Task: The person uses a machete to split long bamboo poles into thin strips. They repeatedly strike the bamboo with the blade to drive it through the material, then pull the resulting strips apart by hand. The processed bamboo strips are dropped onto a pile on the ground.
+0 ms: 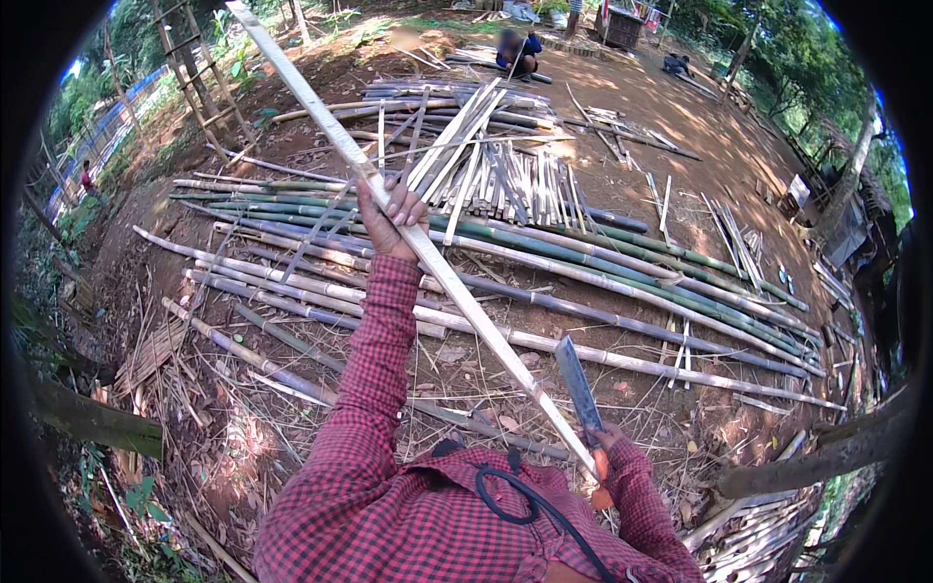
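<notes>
My left hand is closed around a long pale split bamboo strip, which runs slantwise from the upper left down to my right side. Low on the right, my right hand grips a machete with a broad dark blade pointing up and away. The strip's lower end lies beside that hand, close to the blade's base. Something orange shows just below the right hand; whether it is the machete's handle I cannot tell.
Long green and tan bamboo poles lie across the ground ahead. Behind them is a heap of split bamboo pieces. A person crouches at the far side. A bamboo ladder stands far left; a thick log juts in at the right.
</notes>
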A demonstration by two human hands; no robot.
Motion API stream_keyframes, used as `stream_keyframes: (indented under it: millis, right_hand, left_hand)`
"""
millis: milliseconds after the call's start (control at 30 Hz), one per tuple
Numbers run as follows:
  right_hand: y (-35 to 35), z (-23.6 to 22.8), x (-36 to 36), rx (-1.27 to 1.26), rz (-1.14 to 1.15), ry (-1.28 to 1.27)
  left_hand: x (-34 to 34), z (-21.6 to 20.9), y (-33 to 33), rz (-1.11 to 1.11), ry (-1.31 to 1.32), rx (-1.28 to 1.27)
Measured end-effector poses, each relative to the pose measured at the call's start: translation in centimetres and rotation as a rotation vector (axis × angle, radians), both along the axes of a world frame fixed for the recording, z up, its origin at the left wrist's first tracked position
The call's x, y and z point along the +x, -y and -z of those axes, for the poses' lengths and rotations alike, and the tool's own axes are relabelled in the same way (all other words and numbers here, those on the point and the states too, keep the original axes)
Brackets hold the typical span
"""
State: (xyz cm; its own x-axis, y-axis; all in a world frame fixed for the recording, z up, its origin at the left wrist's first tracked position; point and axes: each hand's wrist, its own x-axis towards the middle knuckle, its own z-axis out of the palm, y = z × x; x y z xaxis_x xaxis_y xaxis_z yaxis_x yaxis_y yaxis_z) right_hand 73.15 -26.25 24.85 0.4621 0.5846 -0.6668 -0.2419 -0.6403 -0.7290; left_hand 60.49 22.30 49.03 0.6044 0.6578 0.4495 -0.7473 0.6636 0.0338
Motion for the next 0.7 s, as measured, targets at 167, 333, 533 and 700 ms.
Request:
stream_keyframes:
  millis: [167,333,533,700]
  right_hand:
    - [4.4,-0.6,-5.4,-0.098,-0.015,-0.091]
    - [6.4,-4.1,-10.5,0.023,0.134,-0.125]
    - [6.2,-4.4,-9.6,0.039,0.486,0.155]
    - [7.1,-6.0,-7.6,-0.142,0.441,0.264]
  left_hand:
    - [2.5,5.2,-5.3,0.023,-0.125,-0.010]
    - [6.0,10.5,-6.3,0.001,-0.345,-0.171]
    - [5.5,20.4,13.3,0.488,-0.746,-0.334]
    - [12.0,27.6,19.3,0.247,-1.305,-0.295]
